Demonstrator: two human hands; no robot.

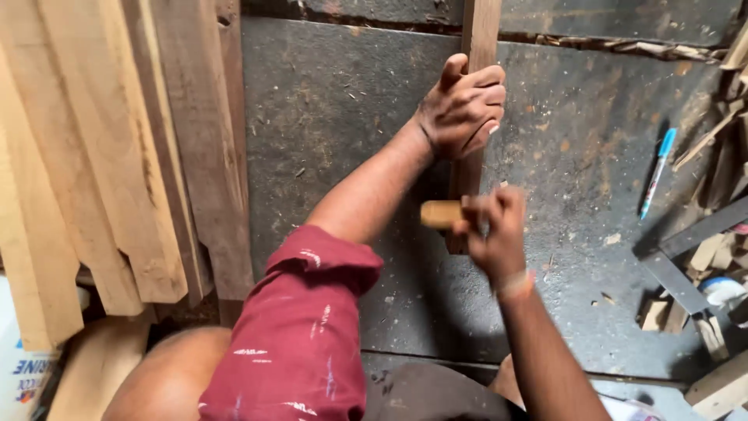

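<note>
Left hand (461, 109) clenched around a narrow wooden strip (477, 35) lying on the dark workbench (335, 117), pinning it down. Right hand (495, 230) just below, gripping a short wooden handle (441, 214) whose tool end is hidden; it touches the strip's near end. Stacked planks (109, 156) well left of both hands. Blue marker (658, 171) lies right, metal square (686, 257) beyond it. Nothing blocks the strip.

Soft even daylight, faint shadows under the arms, motion blur on the right hand (495, 226).
</note>
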